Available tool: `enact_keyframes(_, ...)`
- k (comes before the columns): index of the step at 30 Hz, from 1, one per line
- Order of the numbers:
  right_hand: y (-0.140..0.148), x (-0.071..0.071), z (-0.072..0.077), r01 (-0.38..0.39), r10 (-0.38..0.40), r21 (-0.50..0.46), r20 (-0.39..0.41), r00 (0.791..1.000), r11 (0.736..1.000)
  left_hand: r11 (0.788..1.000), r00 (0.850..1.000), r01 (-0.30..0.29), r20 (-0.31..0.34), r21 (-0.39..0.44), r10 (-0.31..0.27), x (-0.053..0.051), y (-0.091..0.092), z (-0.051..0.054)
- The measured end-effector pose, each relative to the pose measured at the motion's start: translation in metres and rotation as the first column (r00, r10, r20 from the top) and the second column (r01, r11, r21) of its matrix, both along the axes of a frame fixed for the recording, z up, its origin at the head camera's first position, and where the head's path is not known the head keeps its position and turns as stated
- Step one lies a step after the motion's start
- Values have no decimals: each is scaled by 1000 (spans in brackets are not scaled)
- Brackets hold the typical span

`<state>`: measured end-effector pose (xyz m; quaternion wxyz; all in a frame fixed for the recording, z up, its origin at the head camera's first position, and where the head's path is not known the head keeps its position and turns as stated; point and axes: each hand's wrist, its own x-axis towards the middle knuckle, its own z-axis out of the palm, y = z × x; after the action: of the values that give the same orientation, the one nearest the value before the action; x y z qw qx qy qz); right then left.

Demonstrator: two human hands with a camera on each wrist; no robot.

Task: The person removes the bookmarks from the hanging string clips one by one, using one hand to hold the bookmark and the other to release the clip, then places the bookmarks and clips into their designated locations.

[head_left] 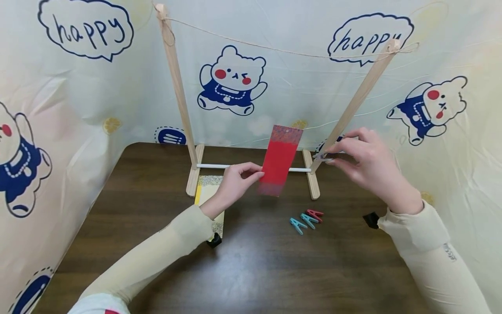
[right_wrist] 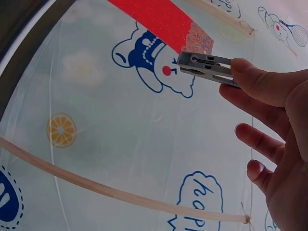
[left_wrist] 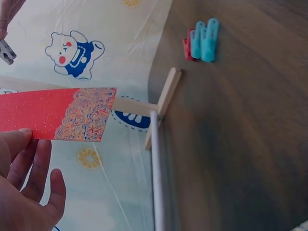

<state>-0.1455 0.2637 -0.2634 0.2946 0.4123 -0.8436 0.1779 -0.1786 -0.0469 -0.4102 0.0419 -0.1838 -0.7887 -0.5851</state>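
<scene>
My left hand pinches the left edge of a red card with patterned ends, held up in front of the wooden frame. In the left wrist view, thumb and fingers grip the card along its long edge. My right hand pinches a grey clothespin between thumb and index finger, to the right of the card and apart from it. A string runs between the tops of the frame's two posts, above both hands. Several clothespins, among them a blue one and a red one, lie on the table.
A pale yellow patterned card lies on the dark wooden table, partly under my left forearm. The frame's left post and right post stand on wooden feet joined by a white rod. A printed curtain hangs behind.
</scene>
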Motion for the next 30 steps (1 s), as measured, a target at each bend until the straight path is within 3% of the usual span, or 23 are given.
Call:
enact_keyframes(13, -7, 5, -27, -50, 50, 2, 26, 998, 999, 1000, 999, -19, 35, -25, 20, 19, -26, -22)
enact_keyframes(23, -13, 9, -47, -49, 48, 15, 71, 996, 999, 996, 997, -36, 71, -76, 42, 31, -42, -25)
enact_keyframes(30, -15, 11, -61, -39, 36, 24, 104, 994, 999, 994, 997, -49, 58, -93, 54, 38, -51, -30)
